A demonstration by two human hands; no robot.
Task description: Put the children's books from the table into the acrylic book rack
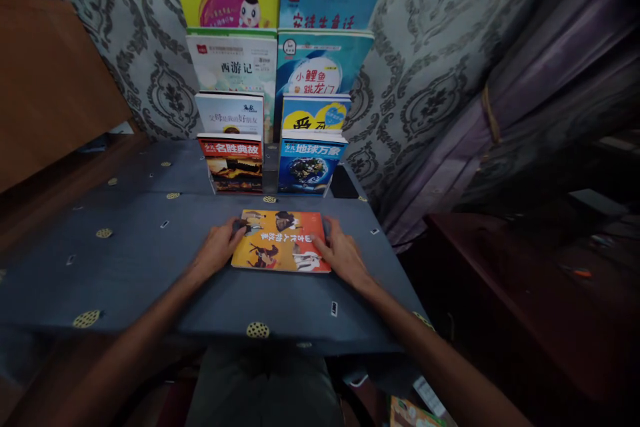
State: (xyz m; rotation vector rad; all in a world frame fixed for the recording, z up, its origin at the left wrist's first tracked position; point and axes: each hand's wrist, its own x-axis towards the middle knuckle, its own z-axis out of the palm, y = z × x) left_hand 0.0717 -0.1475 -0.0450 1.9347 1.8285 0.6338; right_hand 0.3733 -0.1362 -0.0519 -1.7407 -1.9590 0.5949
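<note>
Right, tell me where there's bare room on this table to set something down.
The widest free patch of the table lies left of the left hand. A smaller one lies between the flat book and the near edge. It's crowded at the back, where upright books stand in rows beside a dark flat object.
</note>
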